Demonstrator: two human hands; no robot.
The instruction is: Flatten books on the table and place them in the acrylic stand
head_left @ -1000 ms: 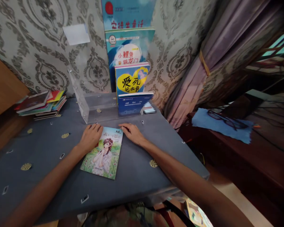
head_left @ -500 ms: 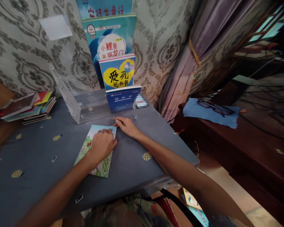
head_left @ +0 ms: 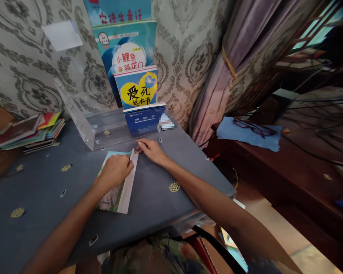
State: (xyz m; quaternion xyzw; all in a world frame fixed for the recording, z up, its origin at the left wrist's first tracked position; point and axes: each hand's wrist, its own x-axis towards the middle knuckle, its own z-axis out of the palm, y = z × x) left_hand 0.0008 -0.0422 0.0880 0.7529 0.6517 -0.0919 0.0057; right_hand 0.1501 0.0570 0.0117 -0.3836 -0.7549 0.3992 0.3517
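A thin picture booklet (head_left: 127, 196) with a green and sky-blue illustrated cover lies on the desk, slightly turned. My left hand (head_left: 116, 169) rests over it, fingers curled at the upper right edge of the cover. That edge is raised and bent leftward, baring a pale strip along the right side. Just beyond the booklet's upper right corner is my right hand (head_left: 153, 151), resting on the cloth with its fingers partly bent and slightly apart, nothing visible in them. My left hand hides much of the cover.
Behind the hands stands a clear acrylic rack (head_left: 87, 133) holding several upright books, a blue one (head_left: 145, 123) in front. A pile of books (head_left: 31, 131) lies at the left. Glasses (head_left: 254, 127) rest on a blue cloth (head_left: 234, 133) on the dark furniture at right.
The booklet's right cover edge has lifted and folded leftward with my left hand, showing the pale strip. My right hand stays near the corner. The camera view has shifted slightly.
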